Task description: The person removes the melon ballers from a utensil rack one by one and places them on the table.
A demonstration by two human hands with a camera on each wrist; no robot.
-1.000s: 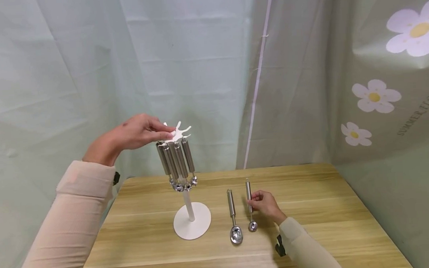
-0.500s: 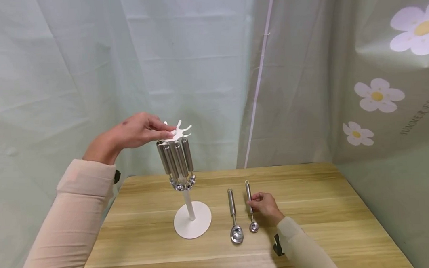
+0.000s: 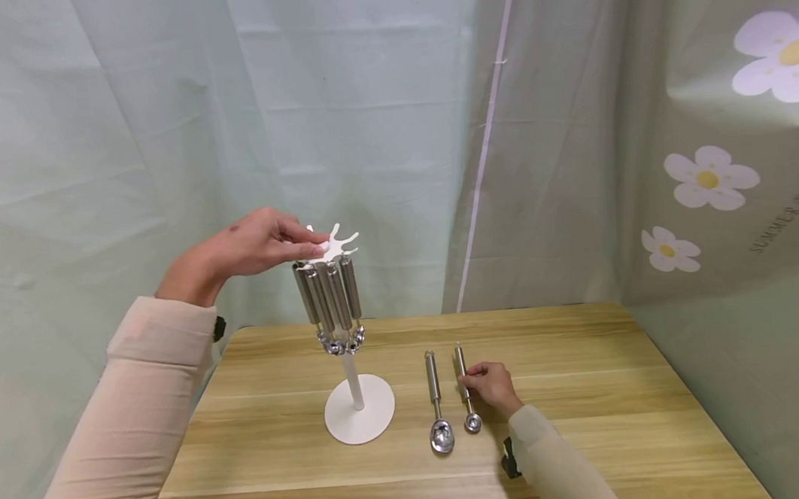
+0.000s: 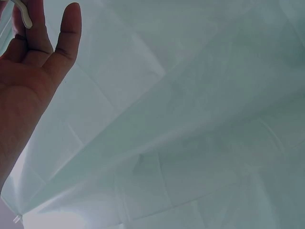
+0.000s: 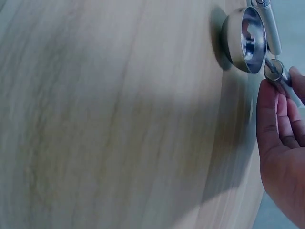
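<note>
Fingers of the right hand point(image 3: 491, 384) curl round the handle of the small steel scoop point(image 3: 466, 391), which lies flat on the wooden surface point(image 3: 583, 390) just right of a larger scoop point(image 3: 438, 402); the two run parallel, bowls toward the person. The left hand point(image 3: 253, 246) rests its fingertips on the top of the white rack point(image 3: 334, 247), apparently pinching one of its prongs, with several steel handles point(image 3: 327, 295) hanging close together beneath.

To lift the small scoop cleanly, the grip looks best kept near mid-handle, so the bowl end does not swing, and raised straight up before moving left, since the larger scoop sits just beside it and could be knocked. Steadying the rack from the top seems wise: its round base point(image 3: 359, 420) is narrow and the load hangs high.

Open room lies to the right and toward the near edge of the surface. Curtains point(image 3: 129, 143) close in behind and at both sides, well clear of the scoops.
</note>
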